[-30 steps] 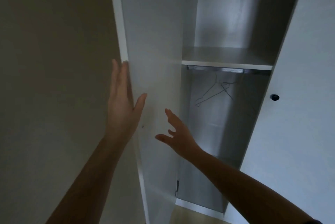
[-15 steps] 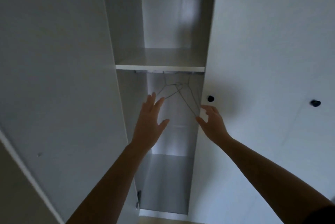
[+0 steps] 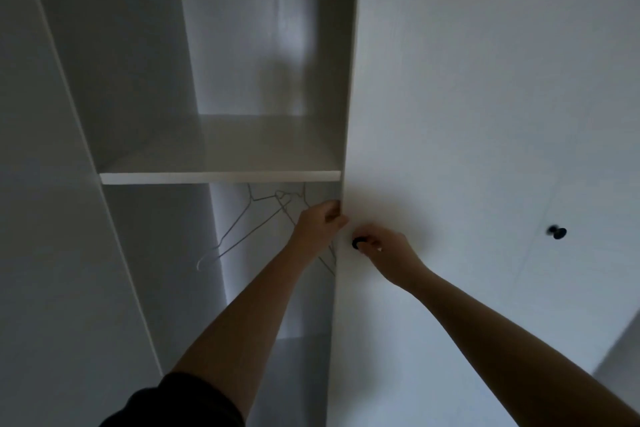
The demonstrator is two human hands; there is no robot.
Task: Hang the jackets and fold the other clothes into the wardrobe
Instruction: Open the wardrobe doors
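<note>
A white wardrobe stands before me with its left door (image 3: pixel 41 219) swung open. Inside, a bare shelf (image 3: pixel 221 176) sits above a hanging space where thin wire hangers (image 3: pixel 242 226) dangle. The middle door (image 3: pixel 450 115) is shut. My left hand (image 3: pixel 320 224) grips the left edge of that door, fingers curled round it. My right hand (image 3: pixel 384 248) pinches the small black knob (image 3: pixel 358 242) on the same door. No clothes are in view.
A second black knob (image 3: pixel 557 232) sits on the right-hand door. The lower compartment floor (image 3: pixel 301 350) shows between my arms. The open left door stands close on my left.
My view has shifted right. Both hands moved up and right from the open compartment to the middle door: the left now grips its edge, the right now pinches its knob.
</note>
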